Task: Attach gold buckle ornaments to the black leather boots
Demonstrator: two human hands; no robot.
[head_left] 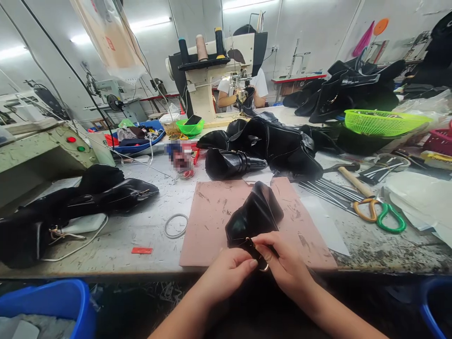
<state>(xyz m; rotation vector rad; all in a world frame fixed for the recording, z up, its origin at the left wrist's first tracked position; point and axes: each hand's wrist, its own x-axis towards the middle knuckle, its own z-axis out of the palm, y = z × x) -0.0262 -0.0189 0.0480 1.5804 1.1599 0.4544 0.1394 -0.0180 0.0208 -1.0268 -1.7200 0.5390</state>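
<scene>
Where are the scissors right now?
In the head view, the scissors lie on the table to the right of the pink mat, beside the hammer.

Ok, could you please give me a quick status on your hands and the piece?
Both hands, left and right, pinching the black leather piece at its metal ring. Piece on pink mat. Scissors and hammer lie off right.

Fluorescent tubes point(151, 22) are glaring off the pale walls point(318, 28) of a crowded workshop. A scuffed grey worktable point(134, 235) is stretching across the room, a cream sewing machine point(212, 70) standing at its far edge, where a person in a white shirt point(259, 84) is sitting. More machines are lining the left wall.
</scene>
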